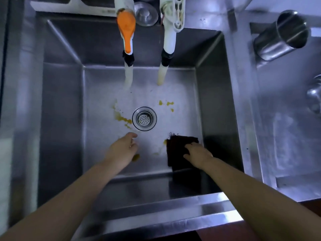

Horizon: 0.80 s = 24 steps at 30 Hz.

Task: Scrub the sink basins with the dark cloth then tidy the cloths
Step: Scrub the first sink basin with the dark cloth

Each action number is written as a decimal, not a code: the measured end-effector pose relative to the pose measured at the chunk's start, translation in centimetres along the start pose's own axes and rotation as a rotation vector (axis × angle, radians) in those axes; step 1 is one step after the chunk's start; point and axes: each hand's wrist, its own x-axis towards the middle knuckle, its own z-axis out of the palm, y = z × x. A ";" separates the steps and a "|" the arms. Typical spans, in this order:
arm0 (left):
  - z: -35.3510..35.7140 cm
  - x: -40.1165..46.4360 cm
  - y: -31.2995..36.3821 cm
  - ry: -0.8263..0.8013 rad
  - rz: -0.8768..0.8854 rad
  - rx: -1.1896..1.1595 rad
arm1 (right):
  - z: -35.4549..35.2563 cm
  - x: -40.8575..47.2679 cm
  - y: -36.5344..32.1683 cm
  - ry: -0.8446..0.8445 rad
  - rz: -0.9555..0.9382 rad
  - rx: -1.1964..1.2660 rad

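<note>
A person is scrubbing the stainless steel sink basin (59,119), the right hand (197,154) pressing flat-fingered on the dark square cloth (177,150) at the near right of the floor. The left hand (124,147) is hovering empty, fingers relaxed, near the round steel drain (144,118). Next, the cloth likely needs sweeping left over the yellow stains (123,119).
</note>
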 end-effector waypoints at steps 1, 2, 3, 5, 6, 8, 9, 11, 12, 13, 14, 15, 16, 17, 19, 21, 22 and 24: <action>0.4 0.4 0.2 -0.003 0.009 0.021 | 0.2 0.7 0.0 -0.042 -0.009 0.016; 0.7 0.9 0.4 -0.002 0.023 0.050 | 0.5 1.5 -0.2 -0.106 -0.003 0.039; 1.2 1.5 0.6 0.001 0.043 0.093 | 0.9 2.2 -0.4 -0.182 0.016 0.059; 2.0 2.7 1.0 -0.006 0.097 0.214 | 2.2 3.8 -0.8 -0.287 0.052 0.060; 2.6 3.4 1.2 -0.015 0.119 0.283 | 3.0 4.5 -0.9 -0.302 0.061 0.047; 3.9 4.9 1.2 -0.023 0.170 0.411 | 3.9 5.7 -0.8 -0.234 0.053 0.025; 4.5 5.5 1.1 -0.022 0.210 0.481 | 3.8 6.3 -0.5 -0.163 0.036 0.023; 5.9 7.0 0.8 -0.025 0.298 0.615 | 2.9 7.9 0.3 -0.005 -0.005 0.020; 6.5 7.8 0.6 -0.009 0.328 0.651 | 2.2 8.9 0.7 0.062 -0.014 0.023; 6.9 8.4 0.6 -0.001 0.346 0.680 | 1.4 9.9 1.0 0.118 -0.013 0.028; 7.2 8.9 0.7 0.002 0.350 0.737 | 0.7 10.9 1.2 0.167 -0.007 0.037; 7.6 9.5 0.7 0.014 0.355 0.785 | 0.0 11.9 1.3 0.207 0.005 0.047; 8.0 10.0 0.8 0.005 0.339 0.823 | -0.7 12.9 1.3 0.244 0.021 0.059; 8.2 10.5 1.1 -0.001 0.331 0.860 | -1.3 13.8 1.2 0.273 0.043 0.078; 8.6 11.3 1.0 0.011 0.366 0.903 | -2.7 15.6 0.7 0.314 0.105 0.141; 9.1 12.5 0.5 0.084 0.501 0.939 | -4.2 17.3 0.3 0.363 0.166 0.221; 9.1 13.0 0.4 0.122 0.524 0.965 | -5.0 18.1 0.1 0.392 0.182 0.253; 9.0 13.6 0.5 0.106 0.532 1.038 | -6.7 19.6 0.0 0.446 0.183 0.279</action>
